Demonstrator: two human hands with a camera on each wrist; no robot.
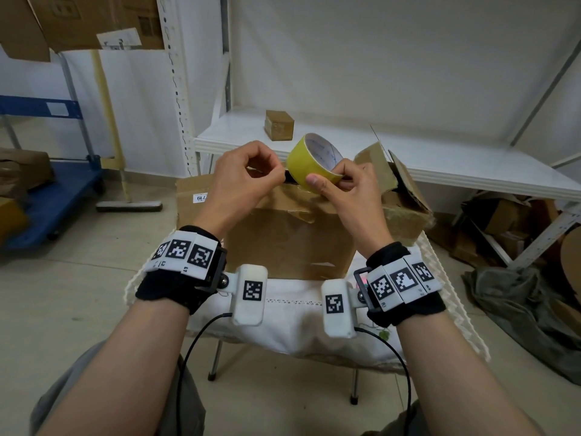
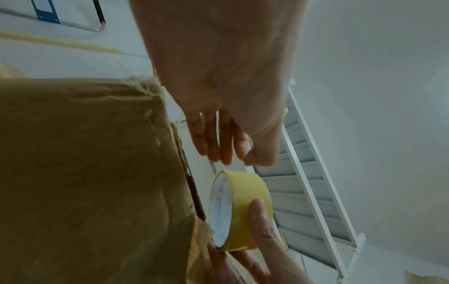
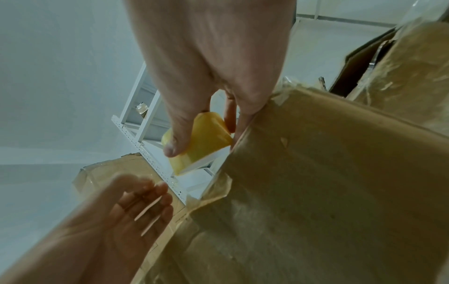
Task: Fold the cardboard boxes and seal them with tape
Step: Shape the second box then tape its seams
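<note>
Holding the yellow tape roll [image 1: 315,162] just above the far top edge of the cardboard box [image 1: 287,234], the right hand [image 1: 352,196] grasps it with the thumb pressed on the outer band and fingers curled behind the core. The roll sits tilted, its white inner ring facing up and away. The left hand [image 1: 243,180] hovers just beside the roll on its left, fingers curled toward the thumb; whether they pinch a free end of tape I cannot tell, since nothing shows between them in the wrist views. The box stands on a white cloth-covered table [image 1: 292,319], old clear tape wrinkled along its top. A torn open box [image 1: 399,196] crowds close on the right, and a flattened carton [image 1: 191,199] leans behind on the left. A white shelf [image 1: 456,165] runs beyond, carrying a small brown box [image 1: 279,124], with open air above the hands.
</note>
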